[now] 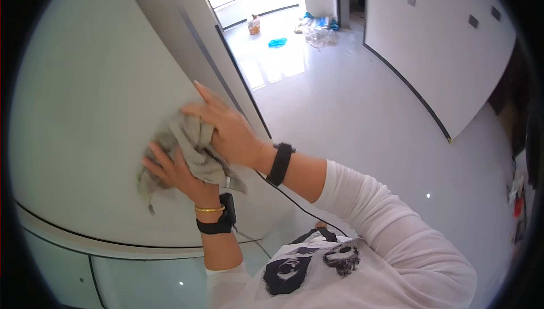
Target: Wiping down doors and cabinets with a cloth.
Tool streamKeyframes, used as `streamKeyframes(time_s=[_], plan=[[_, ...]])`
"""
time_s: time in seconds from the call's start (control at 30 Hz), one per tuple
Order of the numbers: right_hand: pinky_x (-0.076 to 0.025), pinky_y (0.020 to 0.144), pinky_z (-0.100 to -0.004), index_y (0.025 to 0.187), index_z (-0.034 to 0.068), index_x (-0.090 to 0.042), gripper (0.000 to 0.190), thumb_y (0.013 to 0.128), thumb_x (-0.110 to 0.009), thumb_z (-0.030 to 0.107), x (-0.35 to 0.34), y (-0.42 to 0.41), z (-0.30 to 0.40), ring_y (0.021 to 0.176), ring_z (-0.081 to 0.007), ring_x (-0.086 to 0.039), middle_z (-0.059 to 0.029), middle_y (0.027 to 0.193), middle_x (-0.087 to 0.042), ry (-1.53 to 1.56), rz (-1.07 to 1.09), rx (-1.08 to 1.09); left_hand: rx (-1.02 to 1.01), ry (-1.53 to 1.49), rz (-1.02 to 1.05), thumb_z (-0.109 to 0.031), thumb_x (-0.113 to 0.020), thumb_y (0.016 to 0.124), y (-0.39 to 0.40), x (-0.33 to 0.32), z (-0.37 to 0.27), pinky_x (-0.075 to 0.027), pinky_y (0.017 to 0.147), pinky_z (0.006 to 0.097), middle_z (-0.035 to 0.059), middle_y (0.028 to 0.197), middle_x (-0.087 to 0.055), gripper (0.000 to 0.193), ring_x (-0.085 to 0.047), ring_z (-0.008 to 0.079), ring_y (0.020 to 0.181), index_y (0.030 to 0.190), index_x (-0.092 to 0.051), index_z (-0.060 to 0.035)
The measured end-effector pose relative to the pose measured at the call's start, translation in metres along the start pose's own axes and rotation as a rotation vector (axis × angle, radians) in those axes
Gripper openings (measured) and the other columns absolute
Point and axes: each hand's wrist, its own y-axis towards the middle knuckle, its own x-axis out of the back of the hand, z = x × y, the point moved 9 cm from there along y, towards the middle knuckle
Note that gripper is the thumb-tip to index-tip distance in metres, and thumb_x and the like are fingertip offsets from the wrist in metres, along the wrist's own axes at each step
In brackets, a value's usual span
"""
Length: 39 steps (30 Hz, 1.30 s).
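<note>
A crumpled grey cloth (195,151) lies against a pale, smooth panel (93,96), which looks like a cabinet door or side. My left hand (176,173) presses on the cloth's lower left part with its fingers spread. At the cloth's upper right, my right hand (225,128) holds its folds, with the index finger stretched out near the panel's edge. A loose, stained end of the cloth hangs below my left hand. Both wrists wear black straps, and a gold bangle sits on the left one.
A black cable (297,207) runs from my right wrist towards my body. Beyond the glossy floor (340,109) lie a blue plastic piece (277,43), a bag (253,25) and clear plastic wrapping (321,37). A white wall (433,54) with dark skirting stands at right.
</note>
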Motion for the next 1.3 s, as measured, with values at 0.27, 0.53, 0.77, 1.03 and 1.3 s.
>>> streamKeyframes(time_s=[0.27, 0.53, 0.77, 1.03, 1.3], plan=[[-0.039, 0.094, -0.0352, 0.112, 0.012, -0.056, 0.038, 0.078, -0.058, -0.004, -0.007, 0.064, 0.001, 0.108, -0.0303, -0.042, -0.0124, 0.114, -0.041, 0.329, -0.028, 0.079, -0.072, 0.14, -0.167, -0.051, -0.059, 0.078, 0.071, -0.009, -0.005, -0.021, 0.104, 0.0595, 0.0144, 0.125, -0.05, 0.049, -0.033, 0.0434, 0.126, 0.108, -0.057, -0.0116], [-0.039, 0.094, -0.0356, 0.11, 0.014, -0.057, 0.041, 0.075, -0.059, -0.007, -0.028, 0.081, -0.024, 0.111, -0.0307, -0.041, -0.0122, 0.117, -0.041, 0.484, 0.143, 0.1, -0.16, 0.518, -0.045, -0.046, -0.068, 0.077, 0.072, -0.037, 0.0, -0.02, 0.108, 0.0552, 0.011, 0.136, -0.038, 0.073, -0.028, 0.0347, 0.131, 0.13, -0.033, -0.0128], [-0.042, 0.094, -0.0352, 0.108, 0.013, -0.06, 0.044, 0.072, -0.057, -0.013, -0.064, 0.016, -0.087, 0.112, -0.0304, -0.044, -0.0125, 0.119, -0.042, 0.701, 0.539, -0.122, -0.047, 0.637, -0.063, -0.056, -0.06, 0.079, -0.015, -0.06, 0.006, -0.02, 0.108, 0.0599, 0.007, 0.125, -0.038, 0.071, -0.031, 0.0347, 0.131, 0.128, -0.033, -0.0148], [-0.044, 0.095, -0.0357, 0.112, 0.009, -0.057, 0.044, 0.073, -0.054, -0.01, -0.063, 0.012, -0.103, 0.112, -0.0301, -0.049, -0.0122, 0.122, -0.045, 0.891, 0.962, -0.162, 0.265, 0.491, -0.07, -0.058, -0.059, 0.078, -0.014, -0.061, -0.017, -0.024, 0.109, 0.0547, 0.0165, 0.142, -0.029, 0.072, -0.026, 0.0369, 0.133, 0.13, -0.031, -0.017], [-0.042, 0.096, -0.0363, 0.119, 0.004, -0.049, 0.05, 0.072, -0.047, -0.015, -0.036, 0.073, -0.098, 0.115, -0.033, -0.05, -0.0169, 0.125, -0.05, 1.193, 0.869, 0.004, 0.446, 0.393, -0.309, -0.053, -0.055, 0.083, 0.045, -0.079, -0.045, -0.033, 0.106, 0.0434, 0.0167, 0.139, -0.034, 0.067, -0.039, 0.035, 0.126, 0.129, -0.038, -0.0065]])
